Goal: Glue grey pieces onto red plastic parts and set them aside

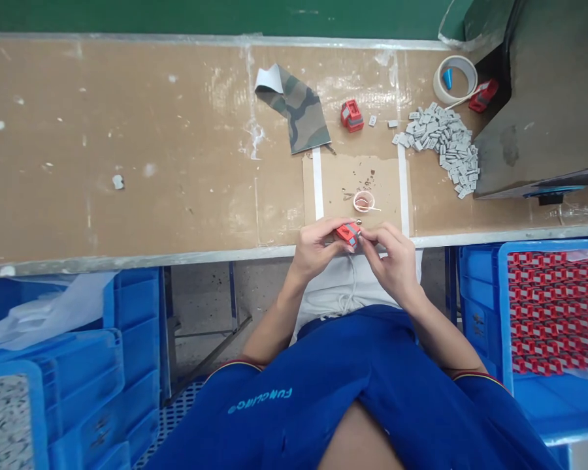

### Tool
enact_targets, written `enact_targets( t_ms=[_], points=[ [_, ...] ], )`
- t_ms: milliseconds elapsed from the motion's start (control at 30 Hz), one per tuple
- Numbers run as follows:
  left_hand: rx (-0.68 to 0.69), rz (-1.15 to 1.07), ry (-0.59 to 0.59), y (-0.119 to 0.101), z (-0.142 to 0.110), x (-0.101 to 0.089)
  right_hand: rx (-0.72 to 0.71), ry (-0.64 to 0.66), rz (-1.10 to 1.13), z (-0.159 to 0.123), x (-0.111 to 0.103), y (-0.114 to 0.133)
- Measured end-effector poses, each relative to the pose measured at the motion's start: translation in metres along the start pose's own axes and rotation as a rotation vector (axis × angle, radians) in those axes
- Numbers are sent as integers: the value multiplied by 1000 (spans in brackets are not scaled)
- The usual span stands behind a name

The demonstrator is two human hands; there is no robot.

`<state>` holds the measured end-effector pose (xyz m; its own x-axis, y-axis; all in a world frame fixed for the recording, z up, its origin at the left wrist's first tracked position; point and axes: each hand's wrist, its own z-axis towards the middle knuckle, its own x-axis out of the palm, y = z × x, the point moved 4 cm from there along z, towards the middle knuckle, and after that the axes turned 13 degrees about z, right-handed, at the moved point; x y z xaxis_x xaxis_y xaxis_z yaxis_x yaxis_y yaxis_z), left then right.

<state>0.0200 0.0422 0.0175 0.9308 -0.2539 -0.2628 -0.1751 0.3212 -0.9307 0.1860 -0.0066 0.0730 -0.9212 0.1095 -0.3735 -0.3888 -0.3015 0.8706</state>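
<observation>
Close to the table's front edge, my left hand (317, 247) is closed around a small red and grey plastic part (347, 232). The fingertips of my right hand (388, 251) pinch at the right side of that same part; whether a small piece sits between them is hidden. Just beyond my hands stands a small cup (363, 201) with reddish-brown contents and a thin white stick across it. Another red and grey part (351, 115) rests farther back, with small grey tiles (373, 121) beside it.
A heap of grey tiles (443, 143) lies right, near a tape roll (439, 79) holding a blue cap (447, 79). Camouflage-patterned sheet (306, 114) lies at the back. A large dark box-like object (543, 98) stands right. Blue crates (504, 313) flank me, the right one filled with red parts.
</observation>
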Motion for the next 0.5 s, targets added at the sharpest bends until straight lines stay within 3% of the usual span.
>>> enact_targets(
  t_ms=[200, 400, 500],
  points=[
    [30, 0, 26, -2, 2, -3, -89, 155, -108, 3, 0, 5],
    [57, -65, 153, -2, 7, -4, 53, 188, 184, 2, -8, -5],
    [46, -88, 187, -2, 6, -3, 78, 185, 196, 1, -9, -7]
  ],
)
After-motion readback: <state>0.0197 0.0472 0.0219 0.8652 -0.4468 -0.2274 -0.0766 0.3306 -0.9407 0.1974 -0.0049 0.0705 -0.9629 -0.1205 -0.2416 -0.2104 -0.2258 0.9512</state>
